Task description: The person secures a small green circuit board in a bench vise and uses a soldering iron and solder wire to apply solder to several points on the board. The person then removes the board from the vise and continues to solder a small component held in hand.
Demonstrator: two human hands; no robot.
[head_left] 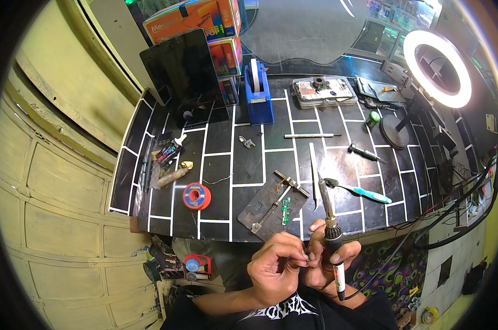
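Note:
In my right hand (pixel 318 273) is a soldering iron (pixel 334 236), held upright with its tip pointing away from me over the table's near edge. The fingertips of my left hand (pixel 276 268) are pinched together and meet those of my right hand. Something small and dark is between them, too small to make out. Just beyond my hands lies a metal board holder (pixel 255 208) with a spring-loaded clamp. A small green circuit board (pixel 285 210) rests on its right part. Tweezers (pixel 314 170) and a blue-and-white toothbrush (pixel 370 194) lie beyond the iron.
A red solder spool (pixel 196 196) stands at left, near tubes (pixel 172 177). Blue tape dispenser (pixel 260 102), opened phone (pixel 327 91) and dark tablet (pixel 185 77) sit farther back. A screwdriver (pixel 364 152) and a lit ring light (pixel 462 91) are at right. The iron's cable (pixel 378 275) trails right.

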